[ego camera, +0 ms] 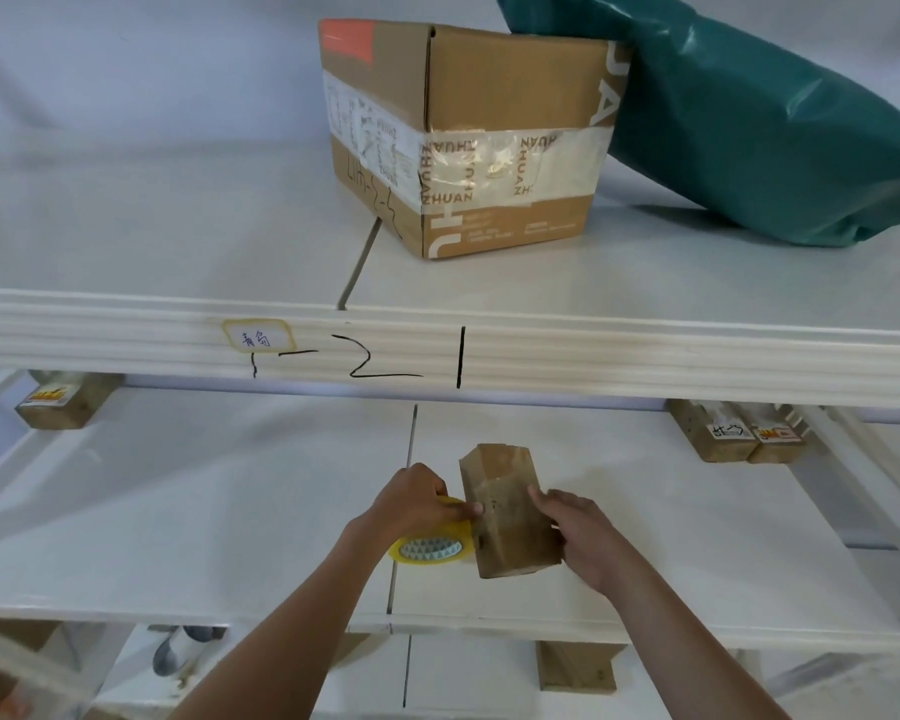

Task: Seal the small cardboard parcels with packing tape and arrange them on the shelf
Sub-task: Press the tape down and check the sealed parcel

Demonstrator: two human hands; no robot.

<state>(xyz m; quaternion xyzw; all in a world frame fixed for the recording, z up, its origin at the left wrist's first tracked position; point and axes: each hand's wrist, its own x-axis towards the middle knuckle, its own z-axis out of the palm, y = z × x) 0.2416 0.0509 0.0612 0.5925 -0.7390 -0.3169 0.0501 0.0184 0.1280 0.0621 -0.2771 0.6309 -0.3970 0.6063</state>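
- Head view: we see a small cardboard parcel (507,511) held just above the white middle shelf (178,511), standing roughly upright and tilted a little to the left, with glossy tape over its upper part.
- Our right hand (585,532) wraps around the parcel's right side, thumb on the front face and fingers closed behind it.
- Our left hand (417,504) is closed over a roll of packing tape (430,548) with a yellow rim, gripping it from above; the fingertips (476,508) touch the parcel's left edge, and the roll sits just beside the parcel's lower left corner.
- On the upper shelf (178,226) stands a large cardboard box (468,137) wrapped in printed clear tape, with a teal plastic bag (765,122) leaning against its right side.
- The front rail of the upper shelf carries a small label (257,336) and handwritten black marks (380,363).
- At the far left of the middle shelf lies one small box (63,402), and at the far right two small boxes (744,433) lie side by side; all three are well apart from the held parcel.
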